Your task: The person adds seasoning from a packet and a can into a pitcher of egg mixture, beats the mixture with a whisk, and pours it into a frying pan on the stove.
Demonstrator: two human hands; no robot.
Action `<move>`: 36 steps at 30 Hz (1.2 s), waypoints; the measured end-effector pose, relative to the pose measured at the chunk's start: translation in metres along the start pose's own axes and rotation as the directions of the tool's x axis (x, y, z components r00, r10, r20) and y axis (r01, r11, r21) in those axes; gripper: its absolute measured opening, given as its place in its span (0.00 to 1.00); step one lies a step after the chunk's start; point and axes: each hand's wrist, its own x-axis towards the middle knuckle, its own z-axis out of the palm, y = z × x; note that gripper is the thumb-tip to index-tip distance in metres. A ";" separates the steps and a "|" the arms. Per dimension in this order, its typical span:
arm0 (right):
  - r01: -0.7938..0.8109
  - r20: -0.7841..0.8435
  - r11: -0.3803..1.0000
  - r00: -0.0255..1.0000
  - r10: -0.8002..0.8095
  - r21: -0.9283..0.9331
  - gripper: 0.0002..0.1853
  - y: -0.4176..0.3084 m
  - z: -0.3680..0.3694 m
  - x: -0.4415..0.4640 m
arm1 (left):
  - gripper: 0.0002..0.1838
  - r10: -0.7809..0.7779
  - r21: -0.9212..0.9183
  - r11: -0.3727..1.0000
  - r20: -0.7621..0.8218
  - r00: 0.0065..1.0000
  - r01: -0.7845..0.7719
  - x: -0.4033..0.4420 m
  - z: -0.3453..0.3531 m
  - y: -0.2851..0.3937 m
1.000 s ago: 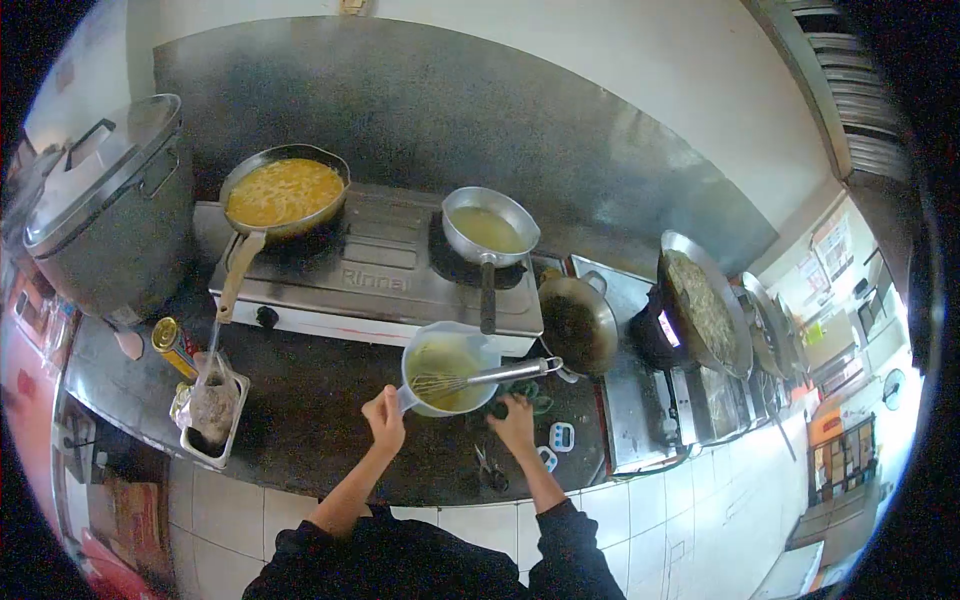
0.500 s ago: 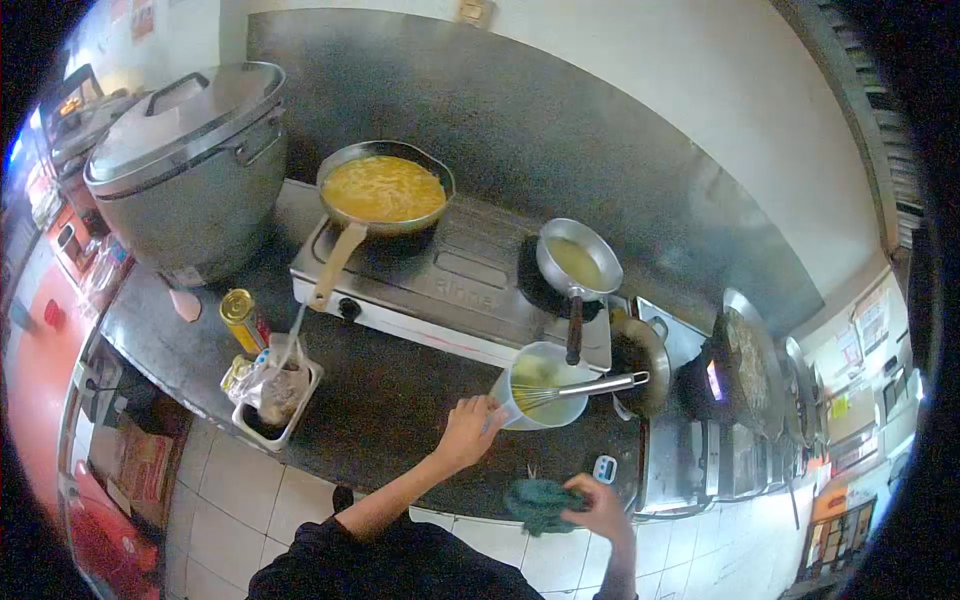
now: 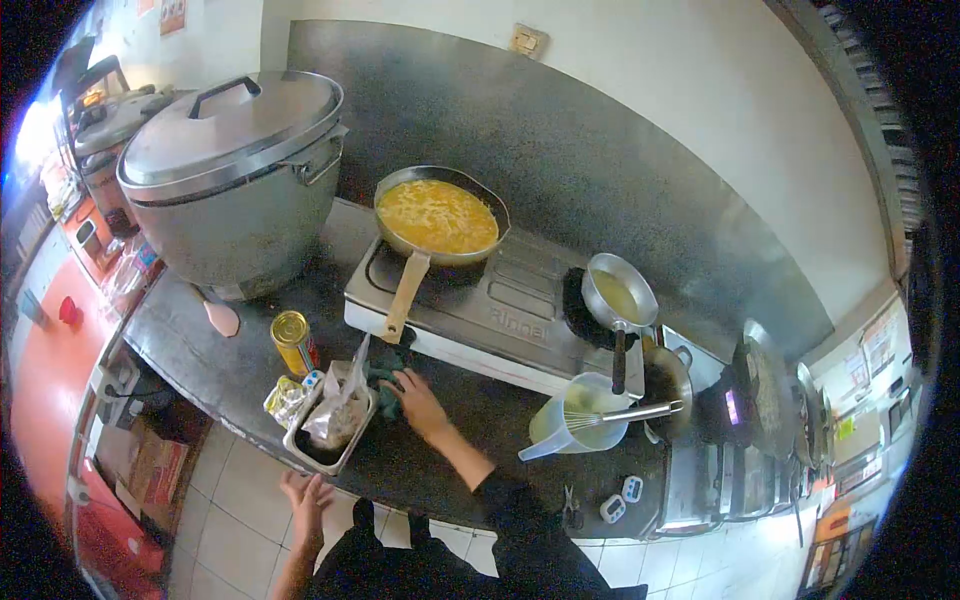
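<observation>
My right hand (image 3: 418, 400) reaches across the counter to a dark green cloth (image 3: 383, 377), its fingers on the cloth beside the metal tray. My left hand (image 3: 308, 497) hangs near the counter's front edge with its fingers apart, holding nothing. Between the hands stands the metal tray (image 3: 361, 428) with a plastic bag (image 3: 338, 411) in it. A yellow can (image 3: 294, 342) is behind the tray. Farther right, a plastic jug (image 3: 597, 437) with a whisk (image 3: 625, 413) in it rests on the counter.
A pan of yellow liquid (image 3: 438, 217) and a small pan (image 3: 618, 290) sit on the stove (image 3: 500, 317). A large lidded pot (image 3: 235, 205) stands at the left. Scissors (image 3: 571, 509) and two timers (image 3: 622, 499) lie near the front edge.
The view has shifted left. My left hand has let go of the jug and moved to the tray's front. My right hand has carried the green cloth leftward to the tray.
</observation>
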 end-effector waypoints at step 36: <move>-0.503 -0.246 0.860 0.826 0.507 0.084 0.20 -0.019 0.000 -0.012 | 0.28 -0.172 -0.332 0.911 0.232 0.957 0.244 0.017 -0.015 0.011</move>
